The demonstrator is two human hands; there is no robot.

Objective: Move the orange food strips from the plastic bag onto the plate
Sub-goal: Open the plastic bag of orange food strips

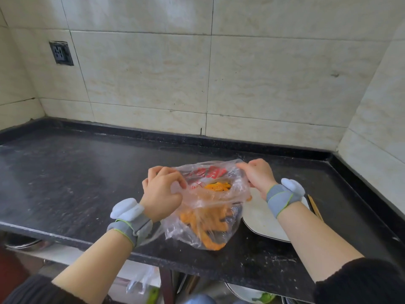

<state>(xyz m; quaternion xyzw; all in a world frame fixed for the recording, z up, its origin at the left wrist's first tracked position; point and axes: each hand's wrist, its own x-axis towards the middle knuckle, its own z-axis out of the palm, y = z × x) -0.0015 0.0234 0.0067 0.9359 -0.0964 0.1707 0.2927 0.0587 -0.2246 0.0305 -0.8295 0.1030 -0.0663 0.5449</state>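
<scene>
Orange food strips [217,186] inside plastic bag [210,216] (mouth held wide), left grip [161,194] and right grip [258,175] each pinching its rim, plate [260,218] just beneath right grip.

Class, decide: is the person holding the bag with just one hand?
No, the left hand and right hand each pinch the bag at its mouth.

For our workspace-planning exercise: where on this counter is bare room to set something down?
Bare counter stretches left of the plastic bag to the corner, and behind it to the tiled wall. Crowded right: the white plate sits beside the bag, chopsticks beyond it.
</scene>
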